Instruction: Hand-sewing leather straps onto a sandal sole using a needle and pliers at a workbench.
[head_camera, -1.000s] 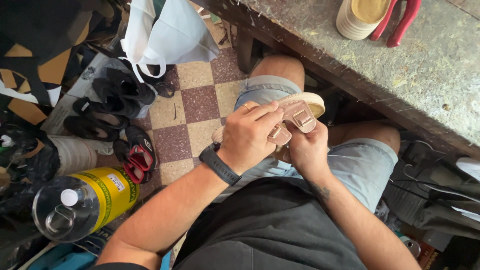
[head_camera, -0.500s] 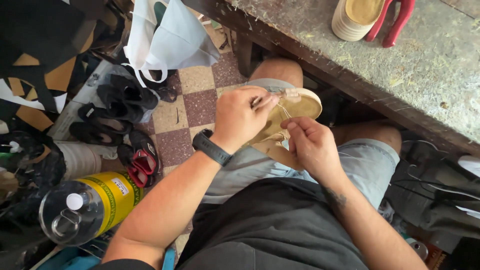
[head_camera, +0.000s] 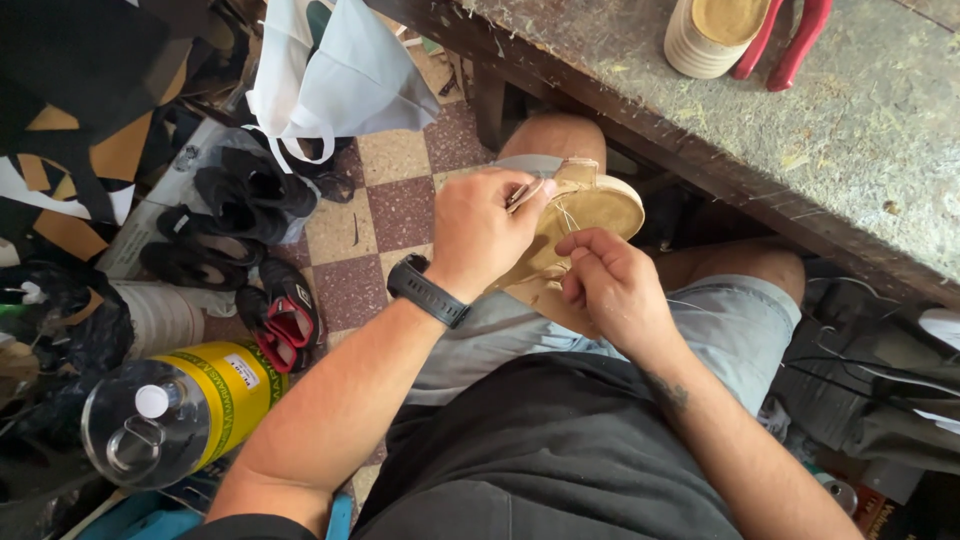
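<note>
A tan sandal (head_camera: 590, 215) rests sole-up on my lap, its toe pointing away from me. My left hand (head_camera: 480, 230), with a black watch on the wrist, grips the sandal's left edge and pinches a thin tool or needle against it. My right hand (head_camera: 615, 285) holds the sandal from the near side, its fingers pinching a fine thread (head_camera: 568, 215) that runs up across the sole. The sandal's straps are hidden underneath.
A worn stone workbench (head_camera: 860, 130) runs along the right, with a stack of soles (head_camera: 710, 35) and red-handled pliers (head_camera: 790, 40) on it. On the checkered floor at left lie black sandals (head_camera: 230, 215), a white bag (head_camera: 330, 80) and a yellow can (head_camera: 190, 400).
The sandal has been turned over from strap side up to sole side up. Both hands have shifted from the buckles to the sole edge and thread.
</note>
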